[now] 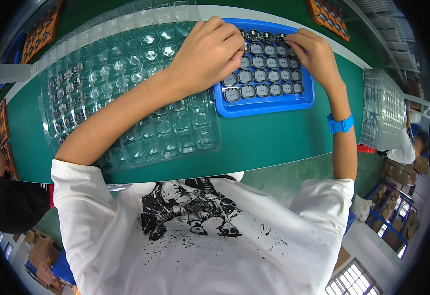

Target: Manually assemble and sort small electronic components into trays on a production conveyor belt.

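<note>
A blue tray (264,108) lies on the green worktable, holding rows of small round parts (260,75) with grey faces. Along its far row several parts (268,37) show dark tops instead. My left hand (210,51) is closed over the tray's far left corner, fingertips bent down beside the parts; what they grip, if anything, is hidden. Across from it, my right hand (313,51) reaches over the far right side with thumb and forefinger pinched close by a dark-topped part; I cannot make out what is between them. Under my left forearm lies a clear plastic blister tray (158,142).
Small dark parts (65,98) sit in the blister tray's left pockets. A stack of clear trays (384,108) stands at the table's right end. Orange racks (329,18) with round parts are beyond the table. Another person (8,196) is at the far left.
</note>
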